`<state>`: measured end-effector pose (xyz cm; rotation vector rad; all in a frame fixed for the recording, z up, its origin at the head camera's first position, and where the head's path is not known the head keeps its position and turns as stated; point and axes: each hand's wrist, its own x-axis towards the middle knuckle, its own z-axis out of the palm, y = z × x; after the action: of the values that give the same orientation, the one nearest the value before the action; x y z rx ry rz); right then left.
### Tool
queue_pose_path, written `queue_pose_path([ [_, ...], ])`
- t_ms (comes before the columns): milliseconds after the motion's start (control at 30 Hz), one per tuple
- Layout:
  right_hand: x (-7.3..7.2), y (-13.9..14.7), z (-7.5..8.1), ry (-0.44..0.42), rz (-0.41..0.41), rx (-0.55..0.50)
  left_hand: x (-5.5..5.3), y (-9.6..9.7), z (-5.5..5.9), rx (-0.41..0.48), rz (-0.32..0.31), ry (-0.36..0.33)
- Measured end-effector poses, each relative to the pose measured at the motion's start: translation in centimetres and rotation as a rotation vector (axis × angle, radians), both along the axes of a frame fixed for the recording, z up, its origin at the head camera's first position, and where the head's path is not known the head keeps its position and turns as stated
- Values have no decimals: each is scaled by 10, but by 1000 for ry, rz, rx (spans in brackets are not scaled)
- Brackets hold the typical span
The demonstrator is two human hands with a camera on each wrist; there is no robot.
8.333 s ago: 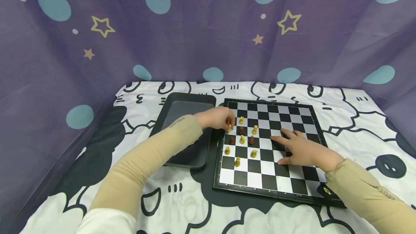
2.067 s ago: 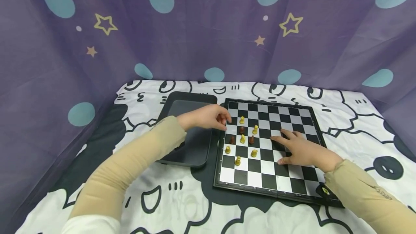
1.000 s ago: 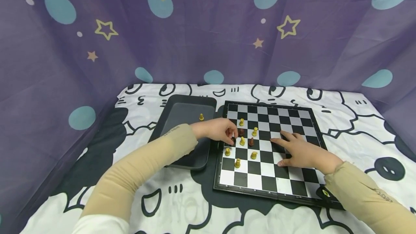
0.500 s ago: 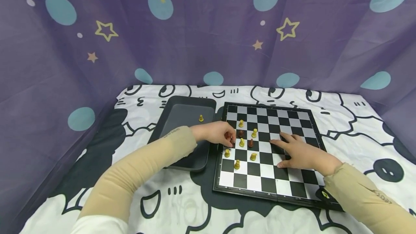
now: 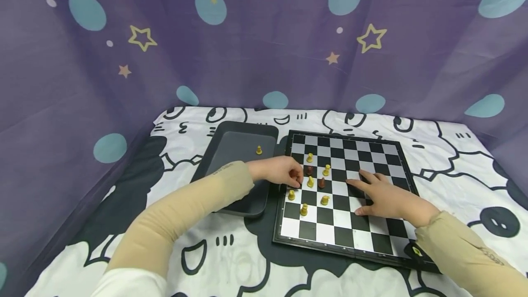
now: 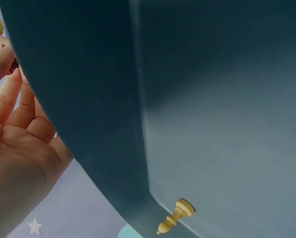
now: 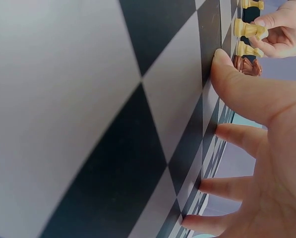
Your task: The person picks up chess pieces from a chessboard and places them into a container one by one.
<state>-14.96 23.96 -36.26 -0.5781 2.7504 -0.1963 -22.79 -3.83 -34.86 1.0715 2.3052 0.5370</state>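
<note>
My left hand (image 5: 284, 171) is at the left edge of the chessboard (image 5: 358, 240), its thumb and fingertips pinching a dark brown chess piece (image 6: 13, 65) mostly hidden by the fingers. My right hand (image 5: 385, 196) rests on the right half of the board, fingers spread and holding nothing. Close to the left fingertips stand a yellow knight (image 5: 310, 181) and two brown pieces, one behind (image 5: 309, 170) and one to the right (image 5: 321, 183). A yellow piece with a small round tip (image 6: 177, 215) stands in the dark grey tray (image 5: 255, 209), left of the board.
Several more yellow pieces stand on the board's left part, among them a rook (image 5: 304, 210) and a knight (image 5: 325, 200). The left forearm (image 5: 177, 214) crosses over the tray. Behind the patterned tablecloth (image 5: 222, 260) hangs a purple curtain (image 5: 255, 58).
The yellow piece once under my left fingers at the board's left edge now stands in the tray. My left hand has since come down onto the brown piece. The right hand stays put.
</note>
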Motion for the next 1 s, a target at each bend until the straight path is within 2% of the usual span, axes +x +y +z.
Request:
queue_pose_path([
  [567,-1,1,-1,-2,-1,3,-3,-1,-3,13,5,2],
  [800,-1,1,1,-1,6,0,-3,-2,6,49,24,-1],
  [1000,-1,0,1,-7,4,-2,-6,-3,13,61,27,34],
])
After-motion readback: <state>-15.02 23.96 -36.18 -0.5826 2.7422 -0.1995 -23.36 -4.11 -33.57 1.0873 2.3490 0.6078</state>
